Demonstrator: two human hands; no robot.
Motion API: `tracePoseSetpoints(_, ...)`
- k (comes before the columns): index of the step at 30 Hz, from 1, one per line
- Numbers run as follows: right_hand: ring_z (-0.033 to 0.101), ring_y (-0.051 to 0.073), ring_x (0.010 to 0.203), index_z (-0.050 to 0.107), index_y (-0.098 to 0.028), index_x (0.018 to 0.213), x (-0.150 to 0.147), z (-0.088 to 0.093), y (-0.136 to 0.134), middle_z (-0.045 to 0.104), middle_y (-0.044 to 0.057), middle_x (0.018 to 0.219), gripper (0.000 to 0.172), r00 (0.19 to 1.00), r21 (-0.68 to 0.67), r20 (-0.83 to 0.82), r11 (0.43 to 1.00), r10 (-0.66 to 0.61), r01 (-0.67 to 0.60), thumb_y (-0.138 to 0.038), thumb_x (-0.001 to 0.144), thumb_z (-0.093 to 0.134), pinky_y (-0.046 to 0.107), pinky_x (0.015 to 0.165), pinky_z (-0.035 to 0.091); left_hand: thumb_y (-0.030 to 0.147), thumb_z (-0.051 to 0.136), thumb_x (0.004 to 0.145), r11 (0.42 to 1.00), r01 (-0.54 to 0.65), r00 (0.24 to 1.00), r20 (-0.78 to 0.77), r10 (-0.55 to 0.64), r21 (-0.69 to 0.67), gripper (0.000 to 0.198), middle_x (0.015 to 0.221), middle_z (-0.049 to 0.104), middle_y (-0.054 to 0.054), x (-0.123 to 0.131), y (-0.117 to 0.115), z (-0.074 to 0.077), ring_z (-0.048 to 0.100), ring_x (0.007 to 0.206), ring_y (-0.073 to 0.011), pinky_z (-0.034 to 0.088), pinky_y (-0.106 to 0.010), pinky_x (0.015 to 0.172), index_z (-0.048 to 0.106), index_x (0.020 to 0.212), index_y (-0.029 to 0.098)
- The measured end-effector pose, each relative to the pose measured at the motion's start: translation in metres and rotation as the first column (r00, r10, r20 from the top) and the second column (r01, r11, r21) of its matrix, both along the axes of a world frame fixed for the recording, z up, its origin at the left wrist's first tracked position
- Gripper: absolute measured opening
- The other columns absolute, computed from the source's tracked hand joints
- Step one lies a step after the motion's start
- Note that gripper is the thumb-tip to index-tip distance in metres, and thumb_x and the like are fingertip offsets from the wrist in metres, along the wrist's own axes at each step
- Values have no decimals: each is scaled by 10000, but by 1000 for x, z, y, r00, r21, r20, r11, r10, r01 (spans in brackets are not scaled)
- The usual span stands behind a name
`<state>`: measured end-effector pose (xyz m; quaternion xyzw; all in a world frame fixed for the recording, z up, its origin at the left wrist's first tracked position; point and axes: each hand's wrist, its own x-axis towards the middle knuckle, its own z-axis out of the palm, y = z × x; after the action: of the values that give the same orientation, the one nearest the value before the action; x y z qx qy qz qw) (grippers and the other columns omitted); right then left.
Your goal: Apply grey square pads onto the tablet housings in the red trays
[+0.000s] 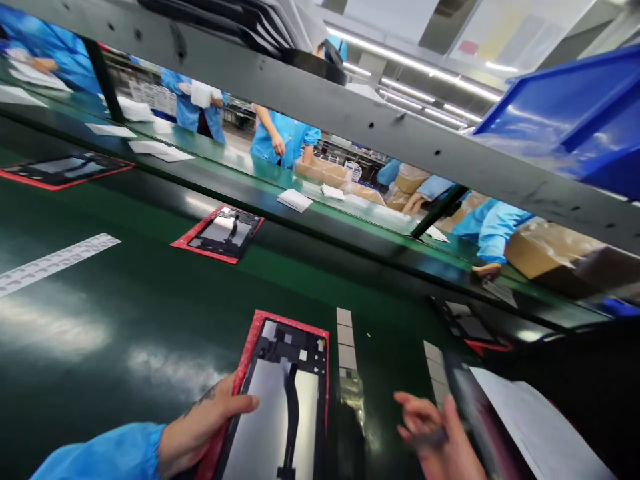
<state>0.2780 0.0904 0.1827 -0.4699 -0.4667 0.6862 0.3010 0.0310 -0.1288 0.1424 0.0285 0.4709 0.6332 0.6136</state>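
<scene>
My left hand [207, 417] grips the left edge of an opened tablet [270, 407], thumb on top and fingers underneath. The tablet's inside faces up, with silver battery panels, a dark ribbon cable and a circuit board at the far end. Red bubble wrap [245, 350] lies beneath it and shows along its edges. To the right, my right hand [435, 427] is raised with curled fingers, slightly blurred. A small dark grey thing shows among those fingers, too smeared to name. Between the hands lies a strip of pale square stickers [346, 340] on the green surface.
More opened tablets on red wrap, one [225, 232] ahead and another [70, 168] far left, lie on the green bench [165, 293]. A white strip [55, 263] is at left. White sheets [540, 427] are at right. A metal shelf beam [300, 87] crosses above; co-workers stand beyond.
</scene>
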Motion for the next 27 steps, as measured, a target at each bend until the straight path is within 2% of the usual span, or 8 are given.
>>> tracePoseSetpoints(4,417,96,410,717,-131,707,-31,-19,11,477,-17,449,700,996,-108,-87,994,-21,12,-803,509,704,175,358,407,392,737,607,996,55,994,-91,-60,-65,506,808,712,-2,11,-1,-9,679,776,-257,532,-389,773,615,1070,229)
tracePoseSetpoints(7,391,72,392,724,-109,734,-43,-35,19,470,-26,440,710,991,-156,-117,986,-72,53,-773,482,744,140,328,353,471,674,665,991,77,927,-357,-111,-108,415,810,715,8,-6,-11,-22,678,796,-252,537,-367,771,635,1013,250)
tracePoseSetpoints(12,527,105,555,739,-136,862,-35,-50,31,578,-19,602,549,995,-49,-63,996,-81,78,-450,452,924,135,446,478,478,555,793,970,-33,180,-956,-232,-242,291,915,716,-31,-53,-29,-24,669,858,-255,547,-317,742,684,958,277)
tracePoseSetpoints(14,536,114,559,742,-141,877,-31,-54,32,569,-26,596,519,997,4,-39,998,-61,61,-434,484,915,149,452,493,380,503,853,994,-2,-99,-989,-107,-108,291,1056,684,-52,-47,-9,-21,632,986,-241,516,-318,858,655,1078,276)
tracePoseSetpoints(17,624,186,704,742,-137,865,-31,-59,32,660,36,765,540,1000,41,-5,999,-14,15,-492,488,895,228,546,562,267,454,891,952,303,-451,-873,188,49,348,1186,633,-78,-6,51,-23,556,1149,-251,463,-384,966,590,1211,257)
tracePoseSetpoints(19,654,238,790,733,-124,852,-33,-62,30,686,81,883,568,1000,60,3,998,5,-5,-532,486,883,302,643,589,404,581,839,868,486,-530,-825,199,-103,482,1340,530,-102,24,93,-27,433,1275,-341,402,-521,1011,523,1296,263)
tracePoseSetpoints(22,676,252,751,698,-125,843,-34,-70,28,692,81,828,588,999,114,-1,992,-45,45,-561,489,874,352,678,588,591,654,747,787,524,-582,-811,54,-324,648,1419,438,-139,47,134,-40,334,1315,-438,309,-669,1000,526,1301,278)
tracePoseSetpoints(27,680,240,666,598,-167,768,-39,-81,28,665,27,689,553,997,195,-2,978,-82,81,-563,496,871,331,610,569,678,437,841,824,510,-578,-808,115,-248,590,1451,406,-76,38,140,-79,305,1326,-446,240,-728,982,420,1365,409)
